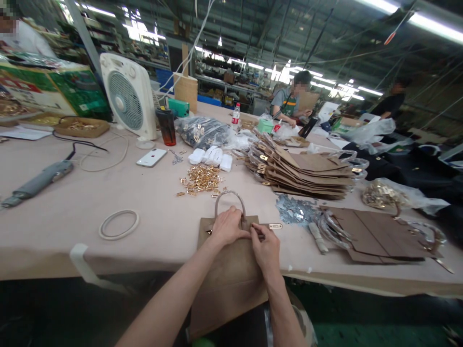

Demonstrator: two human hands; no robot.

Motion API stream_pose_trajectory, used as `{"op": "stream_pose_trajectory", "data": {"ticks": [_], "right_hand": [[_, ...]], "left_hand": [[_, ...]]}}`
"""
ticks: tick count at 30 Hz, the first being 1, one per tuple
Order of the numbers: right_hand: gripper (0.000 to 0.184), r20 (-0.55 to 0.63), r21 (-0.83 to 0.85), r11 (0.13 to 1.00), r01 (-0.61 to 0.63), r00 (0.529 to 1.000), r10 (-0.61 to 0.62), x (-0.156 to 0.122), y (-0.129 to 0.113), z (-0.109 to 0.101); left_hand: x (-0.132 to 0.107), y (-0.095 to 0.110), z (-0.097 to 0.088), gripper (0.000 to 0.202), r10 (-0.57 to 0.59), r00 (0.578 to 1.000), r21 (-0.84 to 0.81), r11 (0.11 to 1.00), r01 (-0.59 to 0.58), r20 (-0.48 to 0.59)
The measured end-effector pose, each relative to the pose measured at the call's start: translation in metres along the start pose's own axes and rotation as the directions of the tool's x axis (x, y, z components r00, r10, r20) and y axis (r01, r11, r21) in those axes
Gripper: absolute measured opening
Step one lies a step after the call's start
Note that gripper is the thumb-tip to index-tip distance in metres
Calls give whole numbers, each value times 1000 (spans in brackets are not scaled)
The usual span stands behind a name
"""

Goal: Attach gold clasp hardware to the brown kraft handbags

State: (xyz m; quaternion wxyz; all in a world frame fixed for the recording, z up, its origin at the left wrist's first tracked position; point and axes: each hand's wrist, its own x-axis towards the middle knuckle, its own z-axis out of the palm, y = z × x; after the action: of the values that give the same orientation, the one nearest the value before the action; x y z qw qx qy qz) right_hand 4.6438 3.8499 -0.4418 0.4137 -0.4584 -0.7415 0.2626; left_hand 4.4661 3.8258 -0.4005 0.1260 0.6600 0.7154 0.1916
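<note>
A brown handbag panel point(226, 277) hangs over the table's front edge toward me, with a plastic-wrapped handle point(231, 193) standing up at its top. My left hand point(228, 227) is on the panel at the foot of the handle, fingers bent and gripping there. Just right of it, my right hand point(265, 243) pinches with thumb and forefinger at the panel's upper part; whatever is between the fingertips is too small to make out. A strap end with a gold plate point(276, 226) sticks out to the right, past my right fingers.
Behind the bag lie a heap of gold fittings point(203, 180) and white bundles point(211, 156). Stacked brown bag panels point(304, 168) and more panels point(383, 233) stand right. Leftward are a tape roll point(119, 224), an electric screwdriver point(39, 183), a phone point(151, 157) and a fan point(128, 96).
</note>
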Motion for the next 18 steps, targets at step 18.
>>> {"op": "stream_pose_trajectory", "data": {"ticks": [18], "right_hand": [[38,23,38,993,-116,993,115,1,-13,-1]], "left_hand": [[-10,3,-1,42,43,993,-41,998,-48,-107]]}}
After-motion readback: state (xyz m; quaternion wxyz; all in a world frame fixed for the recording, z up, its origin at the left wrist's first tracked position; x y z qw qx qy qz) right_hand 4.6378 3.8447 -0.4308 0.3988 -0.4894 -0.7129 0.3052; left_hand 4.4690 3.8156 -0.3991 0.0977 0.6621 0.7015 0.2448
